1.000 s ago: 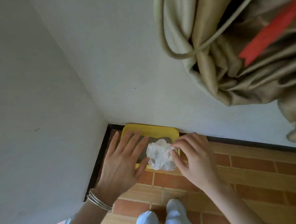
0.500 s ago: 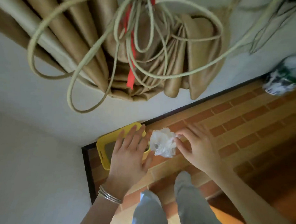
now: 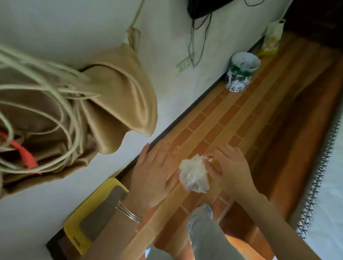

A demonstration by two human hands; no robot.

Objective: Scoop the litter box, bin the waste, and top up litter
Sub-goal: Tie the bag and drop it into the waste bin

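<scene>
Head view puts us midway through, as we read it. The right hand (image 3: 231, 172) pinches the top of a crumpled clear bag (image 3: 194, 175) with curled fingers (image 3: 211, 165) and holds it above the floor (image 3: 266, 125). The left hand (image 3: 154, 168) lies at 9 o'clock of the bag with fingers straight and spread, gripping nothing. Whether its thumb touches the plastic we cannot tell.

Dark specks low in the bag suggest to us that the scooped waste is inside, so scooping looks finished. Binning is the step in hand. The bin (image 3: 240, 78) stands by the wall at 1 o'clock of the hands, well apart from them, and the bag is not yet in it. Topping up is left.

The litter box (image 3: 74, 233) sits against the wall at 7 o'clock of the left hand, and the left forearm crosses it. We make out only a grey patch inside the yellow rim, so we cannot judge how clean or full it is. We see no scoop and no sure litter supply. A pale packet (image 3: 270, 38) at 1 o'clock beyond the bin is too small to identify. The left fingertips are blurred, and the bag's contents are hard to read.
</scene>
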